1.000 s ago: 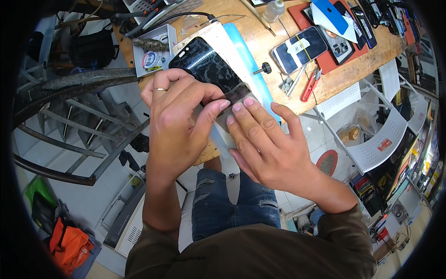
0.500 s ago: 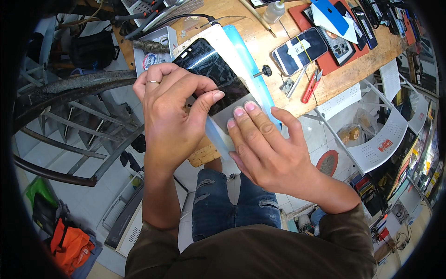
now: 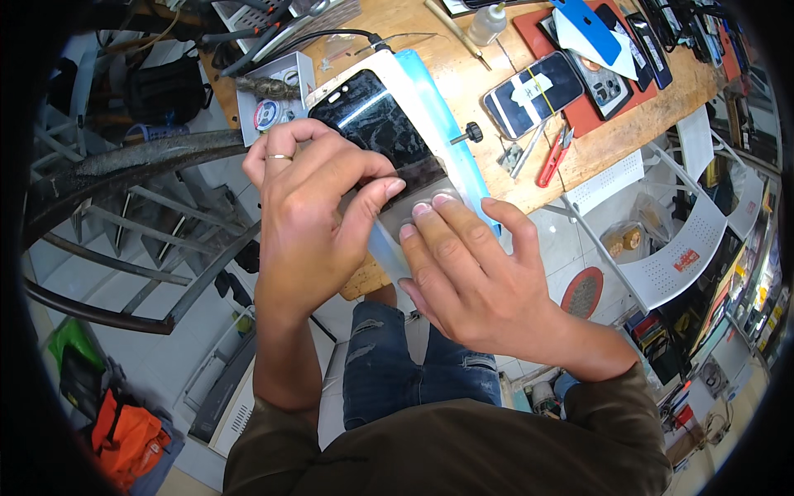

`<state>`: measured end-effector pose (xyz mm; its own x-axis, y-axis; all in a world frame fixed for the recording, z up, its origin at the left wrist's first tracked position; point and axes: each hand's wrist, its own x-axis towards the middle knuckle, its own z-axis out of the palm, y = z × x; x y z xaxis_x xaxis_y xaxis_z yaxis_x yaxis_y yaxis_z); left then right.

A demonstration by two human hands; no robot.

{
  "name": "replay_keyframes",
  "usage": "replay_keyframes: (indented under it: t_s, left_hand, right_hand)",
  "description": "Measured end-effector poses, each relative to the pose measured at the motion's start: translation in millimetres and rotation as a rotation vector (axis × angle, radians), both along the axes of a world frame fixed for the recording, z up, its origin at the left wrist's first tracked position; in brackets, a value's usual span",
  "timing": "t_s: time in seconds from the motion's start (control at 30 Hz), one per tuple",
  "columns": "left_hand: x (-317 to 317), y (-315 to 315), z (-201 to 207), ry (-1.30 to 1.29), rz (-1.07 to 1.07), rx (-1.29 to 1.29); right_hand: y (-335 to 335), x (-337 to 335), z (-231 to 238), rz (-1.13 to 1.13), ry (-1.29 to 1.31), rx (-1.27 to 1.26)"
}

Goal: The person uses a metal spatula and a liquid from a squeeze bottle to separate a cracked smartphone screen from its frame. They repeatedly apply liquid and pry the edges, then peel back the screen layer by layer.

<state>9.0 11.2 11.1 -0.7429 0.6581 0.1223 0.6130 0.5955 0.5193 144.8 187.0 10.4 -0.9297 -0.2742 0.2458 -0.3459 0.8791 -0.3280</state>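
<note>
A dark phone screen [image 3: 376, 116] with smeary pale marks lies slanted on a white, blue-edged slab [image 3: 426, 91]. At its left side, my left hand [image 3: 310, 198] is closed, thumb and forefinger pinched together over the glass. Whatever sits in that pinch is too small or hidden to name. My right hand [image 3: 480, 269] rests its extended fingers side by side on the greyish near end of the screen, thumb held lower. Under the fingers, that end is partly covered. A black-knobbed screw [image 3: 471, 132] sticks out from the slab's right side.
Right of the slab lie a phone with a paper label [image 3: 533, 93], red-handled snips [image 3: 556, 157] and more phones on a red mat [image 3: 583, 116]. A clear bottle [image 3: 488, 25] stands farther back. A small box [image 3: 304, 70] sits left; white perforated chairs [image 3: 674, 264] stand beyond the table.
Both hands have slid slightly toward me along the screen. More of the dark glass shows above the left fingers. The pinch and the flat right fingers keep their shape.
</note>
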Motion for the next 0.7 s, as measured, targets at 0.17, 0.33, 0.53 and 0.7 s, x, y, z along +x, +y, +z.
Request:
replay_keyframes:
  t_s: [0.17, 0.33, 0.53, 0.7]
  left_hand:
    - [5.6, -1.5, 6.6, -0.039, -0.060, 0.008]
    - [15.9, 0.2, 7.4, -0.049, -0.062, 0.027]
    - [19.4, -1.6, 5.2, -0.026, -0.012, 0.019]
    - [20.0, -4.7, 1.9, -0.028, 0.012, 0.024]
  right_hand:
    - [21.6, 0.4, 3.9, -0.070, 0.010, -0.094]
    - [88.9, -32.5, -35.9, -0.359, 0.136, -0.252]
    - [121.2, -140.6, -147.9, -0.564, 0.201, -0.396]
    - [106.5, -158.1, -142.9, -0.567, 0.298, -0.434]
